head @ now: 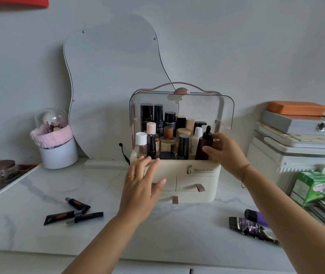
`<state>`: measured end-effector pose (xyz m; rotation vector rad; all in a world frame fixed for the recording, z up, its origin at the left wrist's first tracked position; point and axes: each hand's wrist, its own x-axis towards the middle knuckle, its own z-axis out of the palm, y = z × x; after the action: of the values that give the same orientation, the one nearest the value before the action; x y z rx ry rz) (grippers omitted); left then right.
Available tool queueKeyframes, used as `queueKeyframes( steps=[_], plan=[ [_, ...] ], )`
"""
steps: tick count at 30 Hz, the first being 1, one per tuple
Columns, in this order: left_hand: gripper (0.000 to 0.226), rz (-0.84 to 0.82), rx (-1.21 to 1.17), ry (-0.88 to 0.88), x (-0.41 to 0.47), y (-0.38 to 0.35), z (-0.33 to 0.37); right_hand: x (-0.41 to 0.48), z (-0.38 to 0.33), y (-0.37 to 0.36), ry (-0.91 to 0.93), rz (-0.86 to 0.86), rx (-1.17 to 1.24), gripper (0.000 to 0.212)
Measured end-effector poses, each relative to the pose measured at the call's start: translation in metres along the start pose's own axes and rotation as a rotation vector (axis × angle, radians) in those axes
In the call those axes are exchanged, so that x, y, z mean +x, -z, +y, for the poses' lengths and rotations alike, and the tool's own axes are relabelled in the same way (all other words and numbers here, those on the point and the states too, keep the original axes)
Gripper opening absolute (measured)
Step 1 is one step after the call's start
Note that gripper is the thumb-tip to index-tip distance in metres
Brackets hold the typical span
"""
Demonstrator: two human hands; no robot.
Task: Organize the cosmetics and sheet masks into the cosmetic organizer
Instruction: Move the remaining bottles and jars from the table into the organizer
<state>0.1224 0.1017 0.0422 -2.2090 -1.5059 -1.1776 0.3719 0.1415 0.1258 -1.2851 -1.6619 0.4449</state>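
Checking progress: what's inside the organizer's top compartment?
The organizer holds upright bottles, including a dropper bottle under the right hand. The back rows are partly hidden, and the closed drawers hide their contents.

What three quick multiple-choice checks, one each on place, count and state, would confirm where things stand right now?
1. Where do the purple tubes lie?
A. on the counter, right of the organizer
B. inside the organizer
C. in the white pot

2. How many dark tubes lie loose at the left?
A. one
B. three
C. five

3. The organizer's clear lid is:
A. shut
B. missing
C. flipped up

Answers: 1 A, they rest on the marble near the right forearm. 2 B, three lie clustered together. 3 C, it stands raised while the right hand holds the dropper bottle.
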Motion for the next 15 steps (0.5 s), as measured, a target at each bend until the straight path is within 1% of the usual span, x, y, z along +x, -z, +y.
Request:
queueKeyframes(
  steps=[4,7,9,10,12,14,15],
  plan=[
    [0.056,0.006,0.008,-0.001,-0.001,-0.003,-0.003,0.003,0.007,0.004,-0.008,-0.075,0.041,0.038],
    [0.057,-0.01,0.005,-0.006,-0.002,-0.003,-0.002,-0.001,0.004,0.004,-0.025,-0.128,0.055,0.042],
    [0.059,-0.029,-0.033,-0.005,-0.003,0.0,-0.001,-0.009,0.001,0.003,-0.038,-0.104,0.065,0.047],
    [0.059,-0.032,-0.074,-0.003,-0.004,0.002,-0.001,-0.014,0.0,0.003,-0.027,-0.05,0.029,0.05],
    [0.057,0.013,-0.168,0.019,-0.01,0.005,0.0,-0.032,-0.001,0.0,0.022,0.149,-0.058,0.048],
    [0.052,0.127,-0.264,0.126,-0.024,0.003,0.002,-0.057,0.002,-0.008,0.021,0.38,-0.017,0.03],
    [0.045,0.197,-0.332,0.226,-0.032,0.0,0.004,-0.07,0.005,-0.014,-0.029,0.451,0.031,0.018]
  ],
)
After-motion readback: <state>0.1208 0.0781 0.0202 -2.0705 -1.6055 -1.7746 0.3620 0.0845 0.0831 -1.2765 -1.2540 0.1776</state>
